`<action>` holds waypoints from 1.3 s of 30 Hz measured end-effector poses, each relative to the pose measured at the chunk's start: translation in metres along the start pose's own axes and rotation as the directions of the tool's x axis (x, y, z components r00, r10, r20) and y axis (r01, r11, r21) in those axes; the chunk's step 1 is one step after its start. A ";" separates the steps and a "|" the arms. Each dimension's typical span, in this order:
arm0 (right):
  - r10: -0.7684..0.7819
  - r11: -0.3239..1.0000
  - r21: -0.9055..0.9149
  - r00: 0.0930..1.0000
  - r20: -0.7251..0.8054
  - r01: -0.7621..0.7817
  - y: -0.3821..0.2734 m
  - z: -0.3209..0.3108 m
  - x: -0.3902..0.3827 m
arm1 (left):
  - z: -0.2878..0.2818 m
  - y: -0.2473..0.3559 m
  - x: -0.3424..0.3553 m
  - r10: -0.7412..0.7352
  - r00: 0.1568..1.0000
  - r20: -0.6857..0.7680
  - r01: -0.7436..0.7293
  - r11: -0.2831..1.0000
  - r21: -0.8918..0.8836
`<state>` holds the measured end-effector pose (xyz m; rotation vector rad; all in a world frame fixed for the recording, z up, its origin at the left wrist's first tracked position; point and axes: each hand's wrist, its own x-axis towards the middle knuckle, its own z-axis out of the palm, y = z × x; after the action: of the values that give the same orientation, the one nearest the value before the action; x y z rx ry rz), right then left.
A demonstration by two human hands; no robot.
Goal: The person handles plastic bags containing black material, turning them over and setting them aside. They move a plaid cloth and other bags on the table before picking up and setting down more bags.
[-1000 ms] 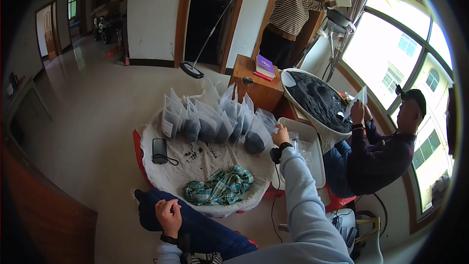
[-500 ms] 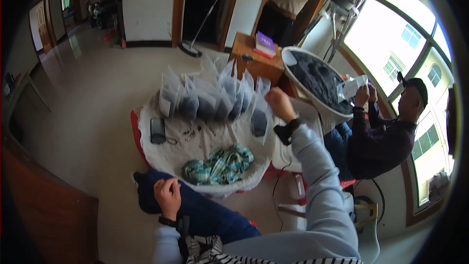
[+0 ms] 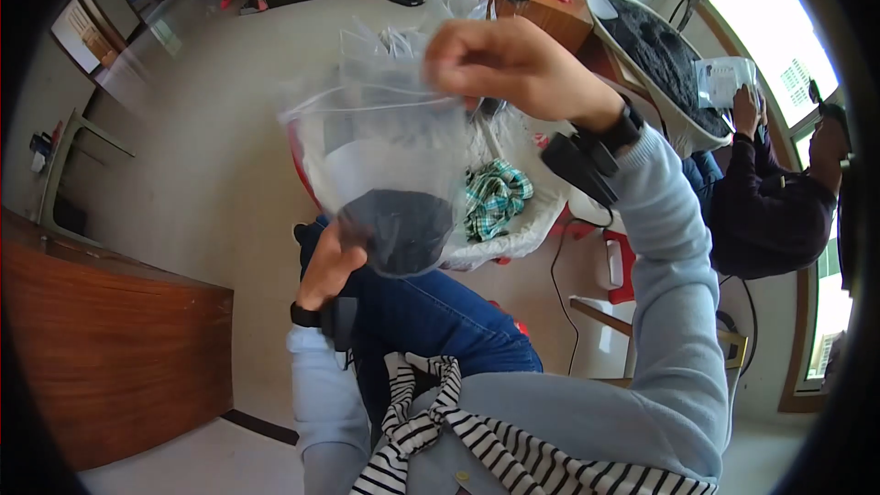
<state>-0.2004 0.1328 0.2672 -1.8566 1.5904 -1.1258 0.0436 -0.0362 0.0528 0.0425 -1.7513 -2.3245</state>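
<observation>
A clear zip-top plastic bag (image 3: 394, 225), with a dark granular filling in its bottom, hangs in front of me. My right hand (image 3: 500, 69) is closed at its top edge, fingers curled. My left hand (image 3: 335, 261) grips the lower left side by the filling. Behind it, more clear bags (image 3: 458, 7) stand in a broad basin (image 3: 500, 247) lined with white cloth, partly hidden by the bag and my hand. A crumpled teal plaid cloth (image 3: 490, 197) lies in the basin.
At right, a co-worker (image 3: 765, 229) in dark clothing holds a pouch (image 3: 720, 82) over a tub (image 3: 655, 101) of dark material. A wooden box (image 3: 550, 14) with books stands behind. A wooden cabinet (image 3: 119, 339) is at left; a black cable hangs right of the basin.
My right hand has brought a filled bag from the basin toward me. My left hand has moved up and taken hold of its lower side. The view has tilted down.
</observation>
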 end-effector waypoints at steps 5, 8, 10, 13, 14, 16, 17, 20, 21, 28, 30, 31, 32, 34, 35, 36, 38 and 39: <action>0.034 0.998 0.057 0.999 -0.026 -0.033 0.020 0.028 0.034 | -0.009 -0.008 -0.023 -0.118 0.991 0.065 0.122 0.991 -0.054; -0.050 0.993 0.101 0.989 -0.137 0.065 0.053 0.041 0.033 | 0.006 -0.017 -0.022 -0.164 0.979 -0.123 0.143 0.976 -0.164; 0.139 0.955 0.296 0.902 -0.410 -0.013 0.085 0.047 0.018 | 0.015 -0.021 -0.013 -0.122 0.945 -0.304 0.037 0.962 -0.271; 0.371 0.913 0.341 0.800 -0.471 -0.223 0.142 0.066 -0.021 | 0.019 -0.019 0.001 -0.104 0.893 -0.437 -0.049 0.944 -0.325; 0.352 0.936 0.179 0.832 -0.429 -0.304 0.160 0.080 -0.037 | 0.017 -0.019 0.006 -0.089 0.878 -0.471 -0.085 0.938 -0.337; 0.422 0.899 0.021 0.851 -0.313 -0.438 0.191 0.114 -0.065 | 0.014 -0.020 0.015 -0.080 0.856 -0.510 -0.112 0.936 -0.335; 0.542 0.833 0.022 0.809 -0.227 -0.552 0.203 0.134 -0.078 | 0.012 -0.023 0.019 -0.104 0.863 -0.495 -0.105 0.920 -0.377; 0.537 0.841 0.080 0.811 -0.233 -0.535 0.227 0.188 -0.097 | 0.006 -0.031 0.029 -0.144 0.868 -0.475 -0.091 0.894 -0.438; 0.488 0.855 -0.031 0.823 -0.290 -0.517 0.231 0.203 -0.099 | 0.005 -0.033 0.031 -0.161 0.863 -0.480 -0.085 0.888 -0.452; 0.505 0.789 -0.352 0.858 -0.095 -0.503 0.222 0.204 -0.099 | 0.009 -0.041 0.043 -0.184 0.840 -0.511 -0.133 0.842 -0.522; 0.400 0.911 0.199 0.893 -0.206 -0.362 0.205 0.196 -0.094 | 0.014 -0.046 0.047 -0.130 0.807 -0.576 -0.193 0.864 -0.465; 0.370 0.870 0.440 0.884 -0.285 -0.223 0.195 0.192 -0.091 | 0.017 -0.049 0.049 -0.086 0.800 -0.593 -0.222 0.877 -0.427; 0.372 0.865 0.450 0.886 -0.276 -0.223 0.185 0.193 -0.085 | 0.021 -0.052 0.050 -0.102 0.789 -0.606 -0.222 0.872 -0.437; 0.254 0.883 0.469 0.801 -0.542 0.038 0.164 0.207 -0.071 | 0.028 -0.060 0.051 -0.172 0.785 -0.595 -0.169 0.865 -0.472; 0.247 0.881 0.470 0.791 -0.560 0.058 0.158 0.214 -0.065 | 0.030 -0.062 0.052 -0.171 0.816 -0.552 -0.164 0.847 -0.505; 0.160 0.963 0.269 0.806 -0.570 -0.002 0.155 0.223 -0.060 | 0.032 -0.064 0.053 -0.208 0.785 -0.583 -0.136 0.861 -0.490; -0.005 0.980 -0.173 0.854 -0.520 -0.100 0.160 0.239 -0.054 | 0.033 -0.067 0.058 -0.088 0.754 -0.651 -0.173 0.929 -0.327; -0.005 0.981 -0.167 0.844 -0.536 -0.100 0.169 0.241 -0.056 | 0.033 -0.067 0.060 -0.088 0.695 -0.714 -0.147 0.954 -0.261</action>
<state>-0.1067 0.1059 -0.0161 -1.6847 2.0973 -1.6229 -0.0309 0.0002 0.0053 0.7654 -0.9790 -2.0769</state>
